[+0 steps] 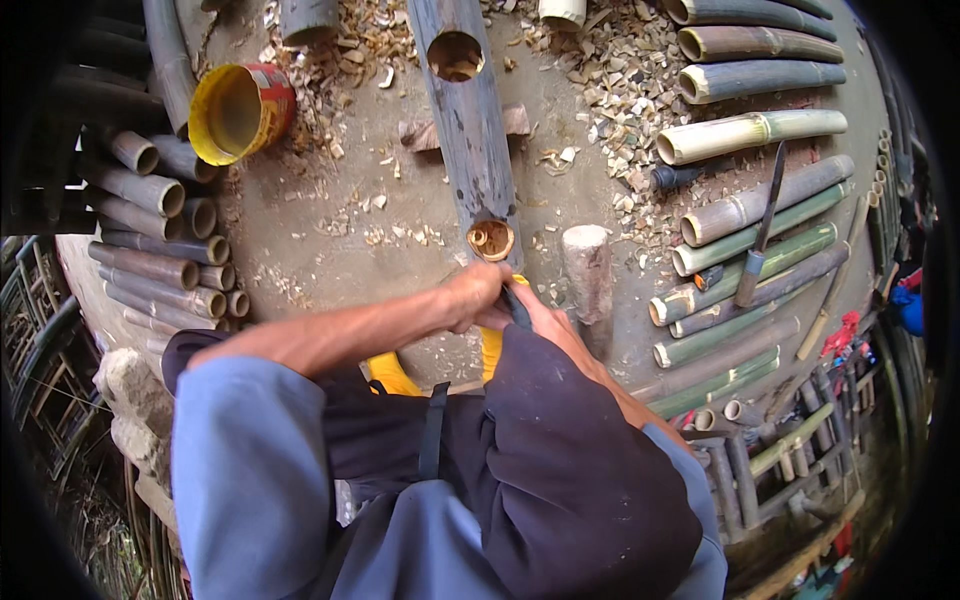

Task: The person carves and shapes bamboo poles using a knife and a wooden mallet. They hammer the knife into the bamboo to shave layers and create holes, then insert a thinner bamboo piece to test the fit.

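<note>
A thick dark bamboo pole (478, 160) runs away from me, with one opening cut in its far part and another close to my hands. Inside the near opening, the pale cut wood shows a small ring-shaped piece (478, 237). My left hand (478, 293) is closed at the near end of the pole, just below that opening. Beside it, touching or nearly so, my right hand (545, 318) is closed too. A dark, narrow thing (519, 306) shows between the hands, mostly hidden by the fingers; I cannot tell its kind.
A wooden block (515, 121) lies under the pole. Right of it stands a short log (587, 262). A yellow-and-red bucket (277, 105) is at the far left. Cut bamboo tubes (150, 270) line both sides; a long knife (768, 210) rests on the right ones. Wood chips (640, 110) litter the floor.
</note>
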### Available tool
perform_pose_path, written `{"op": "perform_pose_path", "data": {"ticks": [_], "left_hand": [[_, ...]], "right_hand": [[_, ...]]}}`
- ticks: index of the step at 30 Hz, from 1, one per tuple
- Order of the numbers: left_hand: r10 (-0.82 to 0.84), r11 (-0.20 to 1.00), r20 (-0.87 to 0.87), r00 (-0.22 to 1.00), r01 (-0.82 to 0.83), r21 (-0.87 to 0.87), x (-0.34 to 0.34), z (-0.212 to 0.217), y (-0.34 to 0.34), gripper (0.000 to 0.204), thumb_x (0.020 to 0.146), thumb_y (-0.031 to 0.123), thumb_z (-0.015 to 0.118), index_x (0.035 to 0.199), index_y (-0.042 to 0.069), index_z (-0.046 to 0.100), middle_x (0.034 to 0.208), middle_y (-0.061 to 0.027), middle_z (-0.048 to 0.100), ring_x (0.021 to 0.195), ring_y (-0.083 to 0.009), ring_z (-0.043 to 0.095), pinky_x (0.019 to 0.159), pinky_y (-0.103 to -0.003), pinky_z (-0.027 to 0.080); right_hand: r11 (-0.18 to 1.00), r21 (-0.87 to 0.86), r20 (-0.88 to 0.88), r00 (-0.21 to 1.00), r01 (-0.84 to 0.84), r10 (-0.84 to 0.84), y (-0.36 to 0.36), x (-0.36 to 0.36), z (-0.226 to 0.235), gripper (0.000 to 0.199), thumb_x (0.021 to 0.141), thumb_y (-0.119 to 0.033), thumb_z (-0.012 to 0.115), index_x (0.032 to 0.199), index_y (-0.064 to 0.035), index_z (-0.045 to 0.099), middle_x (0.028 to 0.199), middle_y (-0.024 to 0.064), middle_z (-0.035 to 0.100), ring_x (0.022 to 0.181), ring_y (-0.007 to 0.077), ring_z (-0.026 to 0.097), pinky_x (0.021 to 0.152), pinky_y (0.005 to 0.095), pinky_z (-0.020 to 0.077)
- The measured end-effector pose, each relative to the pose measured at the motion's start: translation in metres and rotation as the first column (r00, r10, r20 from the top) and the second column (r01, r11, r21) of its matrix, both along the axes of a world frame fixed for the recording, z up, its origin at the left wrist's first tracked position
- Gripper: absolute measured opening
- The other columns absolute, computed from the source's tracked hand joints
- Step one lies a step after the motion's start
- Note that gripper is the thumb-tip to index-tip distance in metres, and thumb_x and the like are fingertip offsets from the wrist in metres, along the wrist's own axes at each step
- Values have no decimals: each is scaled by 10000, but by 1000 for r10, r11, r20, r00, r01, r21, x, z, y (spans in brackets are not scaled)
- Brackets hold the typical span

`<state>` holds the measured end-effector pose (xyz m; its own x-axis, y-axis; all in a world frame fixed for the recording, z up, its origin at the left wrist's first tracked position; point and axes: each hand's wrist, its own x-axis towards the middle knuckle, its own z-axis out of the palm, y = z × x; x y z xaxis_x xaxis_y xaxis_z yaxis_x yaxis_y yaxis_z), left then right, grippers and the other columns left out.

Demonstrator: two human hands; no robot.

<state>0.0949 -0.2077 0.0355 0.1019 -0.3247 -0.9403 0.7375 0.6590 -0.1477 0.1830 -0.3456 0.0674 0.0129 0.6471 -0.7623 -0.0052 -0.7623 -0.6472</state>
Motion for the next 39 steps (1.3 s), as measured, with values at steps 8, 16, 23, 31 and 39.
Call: {"op": "perform_pose_path", "data": {"ticks": [8,16,23,31,39], "left_hand": [[863,480,292,412,-849,-220,23,-10,-39,294,963,182,461,1135,-49,524,1166,-173,560,1119,-251,530,997,-359,441],[957,-234,34,-287,-839,-491,14,-17,-28,400,911,194,570,1212,-47,464,1273,-201,499,1216,-280,472,1060,-397,392],[664,709,600,446,-630,-317,-7,29,-69,637,737,130,739,1275,6,421,1199,-121,513,1135,-208,503,943,-316,426],[-787,343,101,609,296,891,-84,49,71,397,623,209,678,917,-18,537,732,-243,621,690,-401,636,642,-445,520],[-952,-304,-297,-73,111,946,-76,45,155,270,593,147,658,824,52,555,736,-105,616,732,-279,635,612,-393,520]], "right_hand": [[538,-136,828,202,-832,522,44,91,-9,653,743,-132,617,1354,-253,425,807,115,629,737,267,629,706,389,470],[-191,-318,668,-362,-929,650,208,72,-7,113,734,-204,661,800,-112,668,728,54,675,714,204,663,626,358,502],[911,-18,23,911,-412,412,77,82,26,335,692,-215,682,916,26,622,751,168,620,722,329,612,675,406,489],[505,407,814,553,-761,178,110,-3,34,474,721,-202,645,1138,-14,520,1007,187,562,955,320,541,836,434,405],[798,579,349,936,-169,-55,128,-67,-29,479,726,-33,652,1135,-22,403,907,224,535,825,400,572,725,479,457]]}}
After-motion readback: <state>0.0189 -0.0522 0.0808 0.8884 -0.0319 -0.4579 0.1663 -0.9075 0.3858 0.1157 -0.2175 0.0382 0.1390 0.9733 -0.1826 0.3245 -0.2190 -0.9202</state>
